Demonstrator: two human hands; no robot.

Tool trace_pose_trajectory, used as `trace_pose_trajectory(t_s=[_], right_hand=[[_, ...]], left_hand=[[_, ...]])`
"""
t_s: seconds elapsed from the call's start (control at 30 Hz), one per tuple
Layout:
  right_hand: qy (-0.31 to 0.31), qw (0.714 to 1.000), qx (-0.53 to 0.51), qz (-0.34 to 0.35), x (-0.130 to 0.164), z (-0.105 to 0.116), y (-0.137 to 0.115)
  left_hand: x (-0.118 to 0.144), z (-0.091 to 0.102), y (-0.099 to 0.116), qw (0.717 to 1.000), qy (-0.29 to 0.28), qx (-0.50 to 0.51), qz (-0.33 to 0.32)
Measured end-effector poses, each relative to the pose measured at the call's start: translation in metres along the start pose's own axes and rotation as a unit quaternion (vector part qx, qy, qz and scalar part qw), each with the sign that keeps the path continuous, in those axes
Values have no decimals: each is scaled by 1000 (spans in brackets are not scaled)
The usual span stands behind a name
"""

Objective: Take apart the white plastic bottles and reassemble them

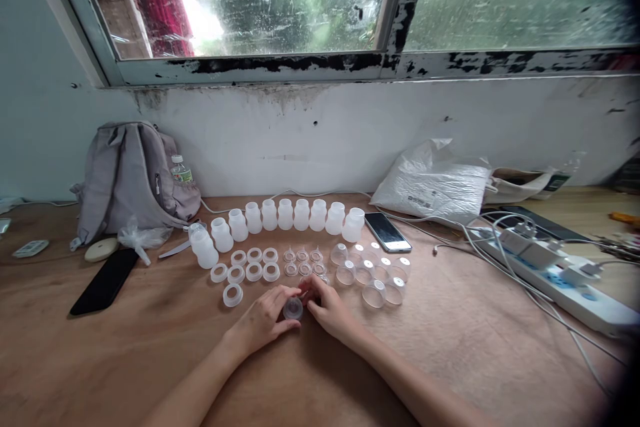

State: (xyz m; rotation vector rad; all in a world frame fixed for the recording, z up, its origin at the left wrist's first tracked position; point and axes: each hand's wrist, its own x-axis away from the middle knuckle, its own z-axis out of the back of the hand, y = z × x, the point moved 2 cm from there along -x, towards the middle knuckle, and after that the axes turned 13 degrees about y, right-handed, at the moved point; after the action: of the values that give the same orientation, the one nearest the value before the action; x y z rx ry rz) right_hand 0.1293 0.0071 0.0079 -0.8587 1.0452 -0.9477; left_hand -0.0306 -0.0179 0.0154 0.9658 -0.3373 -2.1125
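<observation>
Both hands, left (263, 321) and right (327, 307), met on the desk (150, 360), fingers clamped on a small clear cap (293, 308), near the rings (247, 268).

Bottles (285, 215) behind rings (250, 265).

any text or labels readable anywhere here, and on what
Nothing can be read.
Water bottle in the backpack pocket: green label, print too small.
White plastic bag: dark printed strip, blurred.
Package by the wall: dark patch, print unreadable.
Small clear part between the left hand and right hand: no marking visible.
</observation>
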Motion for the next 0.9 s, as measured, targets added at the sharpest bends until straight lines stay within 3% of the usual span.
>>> trace_pose_trajectory(t_s=[0.33,0.67,0.9], right_hand=[[-2,1000,26,15,1,0,-3],[3,999,35,36,0,-2,5],[-49,993,65,82,5,-1,-14]], left_hand=[[0,-2,-2,999,19,-39,2],[-3,2,1,999,32,-5,38],[0,1,-5,985,80,54,143]])
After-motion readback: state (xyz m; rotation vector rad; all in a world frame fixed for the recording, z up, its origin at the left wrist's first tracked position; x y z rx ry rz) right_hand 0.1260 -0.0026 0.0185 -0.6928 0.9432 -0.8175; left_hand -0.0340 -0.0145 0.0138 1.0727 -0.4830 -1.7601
